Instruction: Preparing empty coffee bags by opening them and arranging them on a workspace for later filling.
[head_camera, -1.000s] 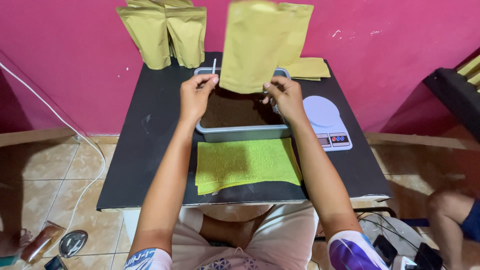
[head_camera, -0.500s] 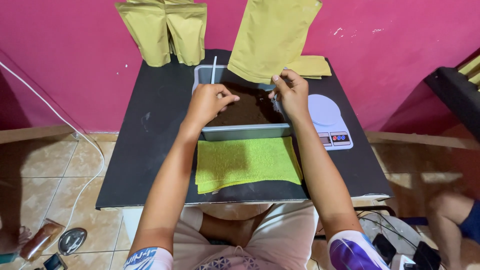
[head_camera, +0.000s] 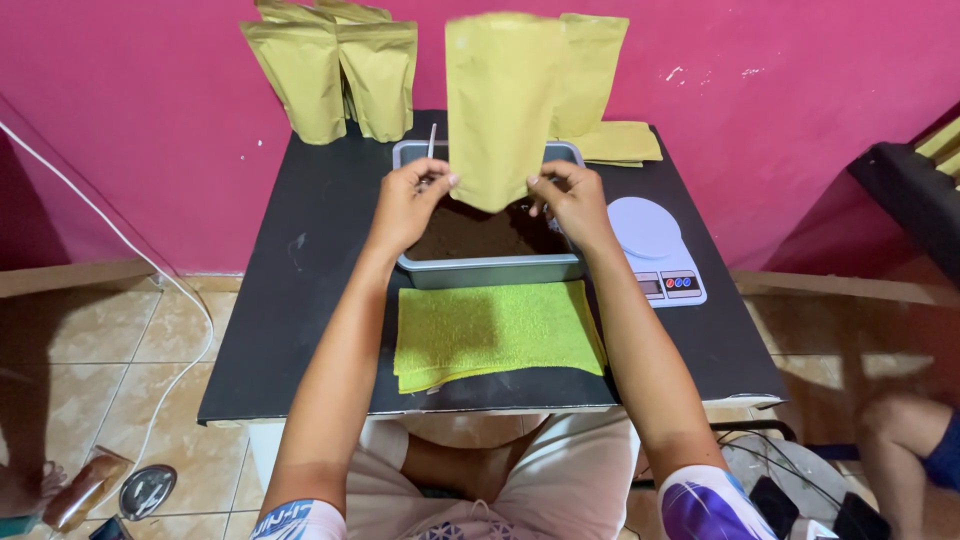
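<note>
Above the middle of the black worktop (head_camera: 300, 300), both hands hold a tan paper pouch (head_camera: 503, 100) upright, its long axis running straight up and down in the frame. Its lower edge sits at the fingers and its far end points toward the top of the frame, in front of the pink wall (head_camera: 150, 120). The pouch is slightly blurred. The left hand (head_camera: 408, 205) pinches the lower left corner between thumb and fingertips, fingers closed on the paper. The right hand (head_camera: 572, 203) does the same at the lower right corner.

Directly below the pouch and the hands lies a grey metal tray (head_camera: 490, 270) filled with dark brown powder (head_camera: 480, 235); a thin white stick (head_camera: 431, 140) stands at its far left corner. Just in front of the tray, toward the bottom of the frame, a folded yellow-green cloth (head_camera: 495, 335) lies flat. Right of the tray sits a white kitchen scale (head_camera: 655, 250). More tan pouches (head_camera: 335, 75) stand against the wall at the upper left, one stands behind the held pouch (head_camera: 595, 70), and a few lie flat (head_camera: 620, 143) at the upper right of the worktop.
</note>
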